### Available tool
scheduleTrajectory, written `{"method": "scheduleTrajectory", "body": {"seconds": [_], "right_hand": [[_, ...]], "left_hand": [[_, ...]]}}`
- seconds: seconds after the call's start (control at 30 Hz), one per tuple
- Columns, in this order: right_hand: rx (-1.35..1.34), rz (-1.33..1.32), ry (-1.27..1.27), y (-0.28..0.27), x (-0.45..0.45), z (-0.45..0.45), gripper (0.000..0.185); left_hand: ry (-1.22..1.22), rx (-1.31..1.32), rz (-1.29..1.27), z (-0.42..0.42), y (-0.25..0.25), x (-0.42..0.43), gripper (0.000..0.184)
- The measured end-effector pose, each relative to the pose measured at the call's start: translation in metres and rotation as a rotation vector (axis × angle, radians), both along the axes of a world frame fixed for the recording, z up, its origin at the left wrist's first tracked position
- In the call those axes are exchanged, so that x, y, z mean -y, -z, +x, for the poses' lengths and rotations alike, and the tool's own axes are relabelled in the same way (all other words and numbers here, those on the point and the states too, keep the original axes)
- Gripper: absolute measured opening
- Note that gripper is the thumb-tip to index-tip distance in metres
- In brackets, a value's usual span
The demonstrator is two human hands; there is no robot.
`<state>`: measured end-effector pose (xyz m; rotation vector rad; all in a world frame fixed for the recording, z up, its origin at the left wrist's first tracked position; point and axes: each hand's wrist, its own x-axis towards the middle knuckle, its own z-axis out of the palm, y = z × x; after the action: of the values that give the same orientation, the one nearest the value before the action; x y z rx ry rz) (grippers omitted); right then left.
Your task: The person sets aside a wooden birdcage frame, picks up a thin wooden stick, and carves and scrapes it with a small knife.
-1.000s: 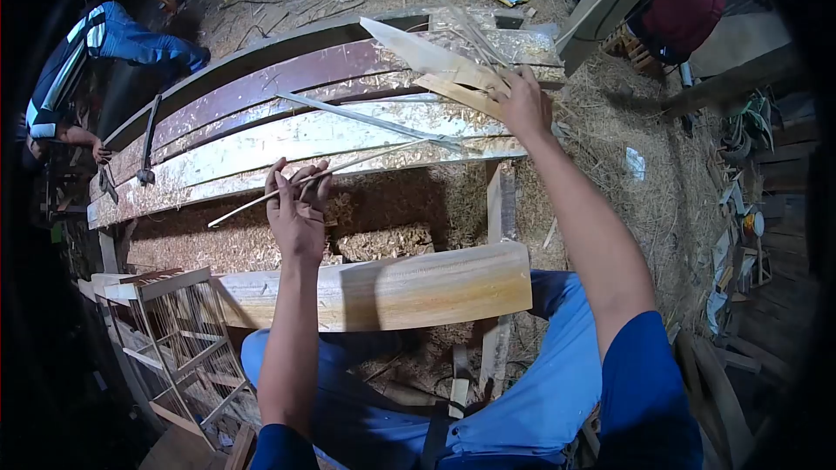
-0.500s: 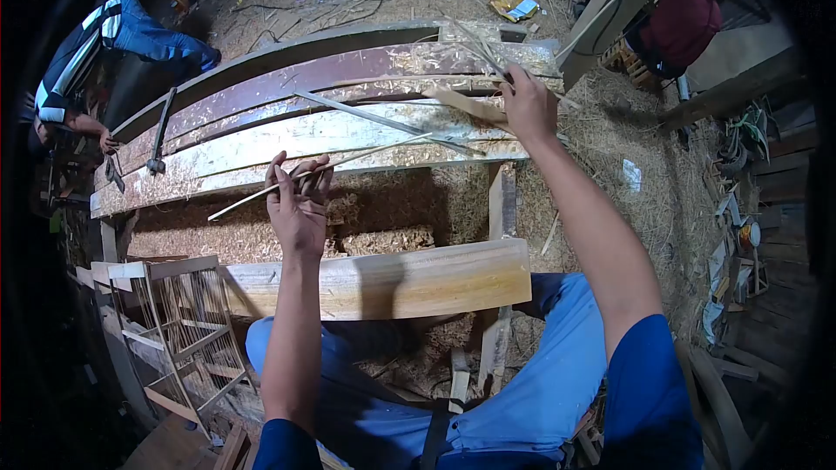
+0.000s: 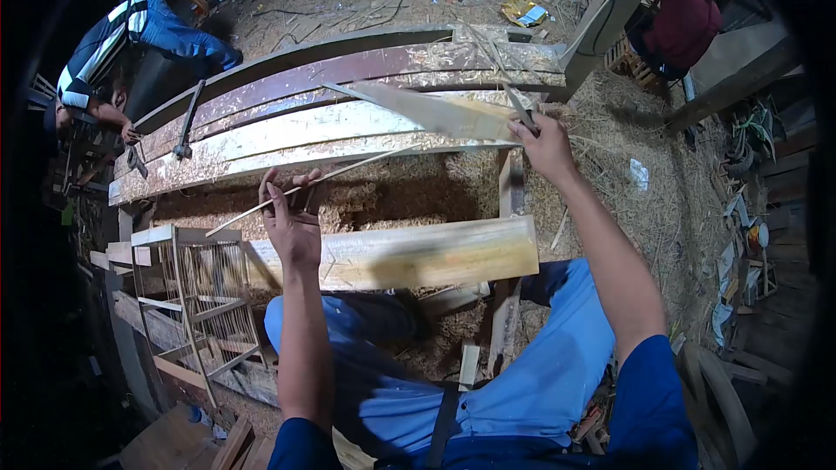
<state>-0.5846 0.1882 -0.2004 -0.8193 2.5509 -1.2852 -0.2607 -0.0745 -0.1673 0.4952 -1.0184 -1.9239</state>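
Note:
A thin wooden stick (image 3: 355, 168) lies slantwise across my left hand (image 3: 292, 213), pinched between thumb and fingers. My right hand (image 3: 544, 144) is closed around the end of a flat, pale, blade-like piece (image 3: 435, 113), smeared by motion, which points left over the bench planks. A narrow dark piece (image 3: 520, 109) sticks up beside the right fingers; whether it is held too cannot be told. Below the hands, a broad pale board (image 3: 427, 254) spans above my legs.
The slatted bench (image 3: 287, 135) carries shavings and a metal bar tool (image 3: 187, 122). A frame with thin rods (image 3: 205, 296) stands lower left. One person (image 3: 113, 43) bends at the upper left; another (image 3: 684, 22) is at the upper right, beyond a post (image 3: 610, 13).
My right hand has moved down and slightly right, and the blade-like piece has swung lower over the planks. My left hand still holds the stick. The view has shifted slightly.

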Motion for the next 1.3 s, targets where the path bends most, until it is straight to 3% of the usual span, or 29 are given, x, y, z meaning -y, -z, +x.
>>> {"method": "scheduleTrajectory", "body": {"seconds": [0.07, 0.13, 0.2, 0.23, 0.37, 0.53, 0.6, 0.83, 0.93, 1.0, 1.03, 1.07, 1.13, 1.2, 1.23, 1.3], "right_hand": [[0.147, -0.02, -0.114, 0.004, -0.015, 0.014, 0.022], [0.116, 0.044, -0.194, 0.004, -0.032, 0.032, 0.021], [0.351, 0.145, -0.278, 0.005, -0.045, 0.055, 0.018], [0.231, 0.151, -0.307, 0.009, -0.051, 0.069, 0.017], [0.227, 0.306, -0.322, 0.009, -0.064, 0.113, 0.019], [0.179, 0.245, -0.269, 0.02, -0.072, 0.139, 0.018], [0.016, 0.18, -0.178, 0.029, -0.073, 0.149, 0.017], [0.003, -0.045, -0.055, 0.011, -0.083, 0.175, 0.034], [-0.024, 0.087, -0.078, 0.013, -0.097, 0.203, 0.049], [0.399, 0.036, -0.075, -0.007, -0.098, 0.229, 0.032], [0.3, -0.035, -0.124, 0.003, -0.1, 0.24, 0.022], [0.521, -0.04, -0.116, 0.009, -0.101, 0.25, 0.02], [0.603, -0.044, -0.075, 0.01, -0.098, 0.267, 0.034], [0.607, -0.08, -0.048, -0.008, -0.093, 0.275, 0.037], [0.61, -0.1, -0.034, -0.008, -0.093, 0.279, 0.038], [0.604, -0.144, -0.009, 0.006, -0.096, 0.292, 0.042]], "left_hand": [[0.018, -0.037, -0.034, 0.019, -0.001, -0.004, 0.038], [-0.007, -0.015, -0.022, 0.037, -0.006, -0.011, 0.038], [-0.036, -0.013, -0.003, 0.052, -0.006, -0.022, 0.039], [-0.054, 0.006, 0.006, 0.056, -0.008, -0.03, 0.037], [-0.051, 0.131, 0.031, 0.064, -0.011, -0.066, 0.035], [0.038, 0.233, -0.062, 0.067, -0.013, -0.099, 0.036], [0.059, 0.255, -0.1, 0.067, -0.015, -0.11, 0.036], [0.123, 0.393, -0.41, 0.063, -0.014, -0.131, 0.038], [0.152, 0.336, -0.43, 0.055, -0.013, -0.141, 0.038], [0.175, 0.284, -0.448, 0.053, -0.006, -0.15, 0.033], [0.178, 0.286, -0.442, 0.051, -0.005, -0.153, 0.033], [0.178, 0.258, -0.464, 0.048, -0.006, -0.155, 0.034], [0.183, 0.23, -0.487, 0.045, -0.006, -0.161, 0.036], [0.155, 0.332, -0.5, 0.048, -0.006, -0.17, 0.038], [0.128, 0.44, -0.685, 0.049, -0.005, -0.173, 0.034], [0.099, 0.484, -0.685, 0.051, -0.01, -0.183, 0.026]]}}
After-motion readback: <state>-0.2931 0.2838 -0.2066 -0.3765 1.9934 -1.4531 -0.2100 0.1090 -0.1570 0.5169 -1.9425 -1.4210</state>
